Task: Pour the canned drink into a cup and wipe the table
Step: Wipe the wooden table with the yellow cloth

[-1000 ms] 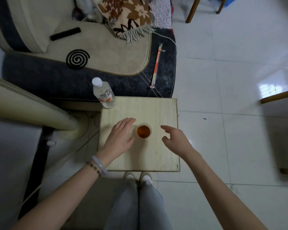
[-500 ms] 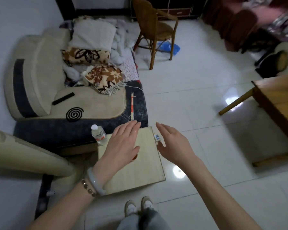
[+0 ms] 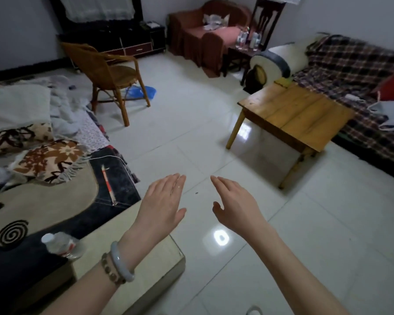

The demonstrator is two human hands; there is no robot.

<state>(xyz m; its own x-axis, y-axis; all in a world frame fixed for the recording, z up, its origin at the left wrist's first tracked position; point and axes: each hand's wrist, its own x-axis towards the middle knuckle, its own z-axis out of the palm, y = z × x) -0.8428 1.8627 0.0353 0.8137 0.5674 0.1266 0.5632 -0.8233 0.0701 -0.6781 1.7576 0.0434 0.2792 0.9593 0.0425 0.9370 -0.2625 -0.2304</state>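
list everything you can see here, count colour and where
small table: 1, pale wood, bottom left
water bottle: 1, clear, white cap, at small table's left corner
wicker chair: 1, brown, upper left
coffee table: 1, wooden, right
plaid sofa: 1, dark checks, far right
armchair: 1, red-brown, back wall
bag: 1, blue, floor by wicker chair
bracelets: 2, pale and brown, left wrist
left hand: 1, fingers straight, centre
right hand: 1, fingers straight, over floor

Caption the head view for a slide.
Open, empty left hand and right hand near the small table, bottle at its corner, wooden table and plaid sofa beyond.
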